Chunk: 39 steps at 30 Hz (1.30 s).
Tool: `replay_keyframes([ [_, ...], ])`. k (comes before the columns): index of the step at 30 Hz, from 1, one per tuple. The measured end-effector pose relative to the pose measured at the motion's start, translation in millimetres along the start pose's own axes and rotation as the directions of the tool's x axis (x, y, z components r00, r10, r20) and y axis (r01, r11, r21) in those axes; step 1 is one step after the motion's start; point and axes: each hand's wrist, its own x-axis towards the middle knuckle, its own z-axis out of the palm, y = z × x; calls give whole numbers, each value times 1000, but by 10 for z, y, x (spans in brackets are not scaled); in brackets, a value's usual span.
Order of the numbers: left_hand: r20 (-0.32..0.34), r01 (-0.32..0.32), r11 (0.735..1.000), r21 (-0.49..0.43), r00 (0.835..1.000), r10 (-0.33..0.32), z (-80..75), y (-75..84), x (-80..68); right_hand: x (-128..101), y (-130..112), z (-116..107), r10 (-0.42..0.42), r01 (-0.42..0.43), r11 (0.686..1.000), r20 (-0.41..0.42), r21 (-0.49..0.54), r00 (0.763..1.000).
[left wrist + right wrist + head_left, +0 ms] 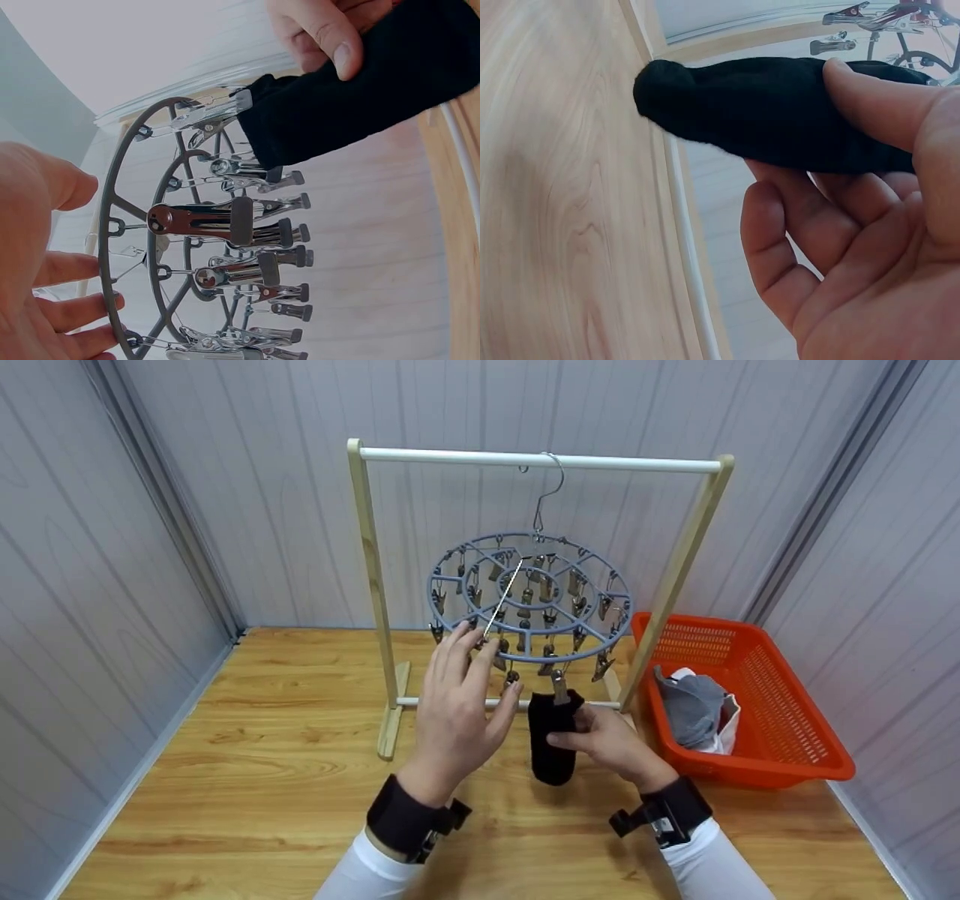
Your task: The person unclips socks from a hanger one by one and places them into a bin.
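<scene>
A black sock (552, 742) hangs by its top edge from a metal clip (560, 687) at the front of the round grey clip hanger (528, 657). My right hand (616, 741) pinches the sock between thumb and fingers, the thumb lying across it in the right wrist view. My left hand (459, 712) is at the hanger's front left. Its fingers are spread, and in the left wrist view the fingertips (112, 301) touch the outer ring. Several other clips (201, 220) dangle from the rings with nothing in them.
The hanger's hook (551, 487) hangs on the white bar (450, 456) of a wooden-legged rack (373, 562). At the right, an orange basket (795, 675) holds grey cloth (690, 709) and white cloth (726, 731). Pale panel walls (285, 510) stand behind and at both sides.
</scene>
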Motion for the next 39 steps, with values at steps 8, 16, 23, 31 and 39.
replay_keyframes([
  [8,-117,-42,999,-27,992,39,-26,45,24,-13,-26,-5,-44,44,999,23,-9,999],
  [16,-231,-135,988,-77,966,114,43,192,21,-23,-51,0,-80,81,997,54,-3,995],
  [23,-50,-88,990,-112,995,83,126,217,-62,-41,-99,18,-101,101,995,94,3,990],
  [31,188,132,954,-270,979,-82,205,198,-125,-70,-165,57,-140,143,990,125,-16,982],
  [39,433,488,742,-459,853,-293,243,166,-140,-106,-225,97,-165,176,982,135,-74,977],
])
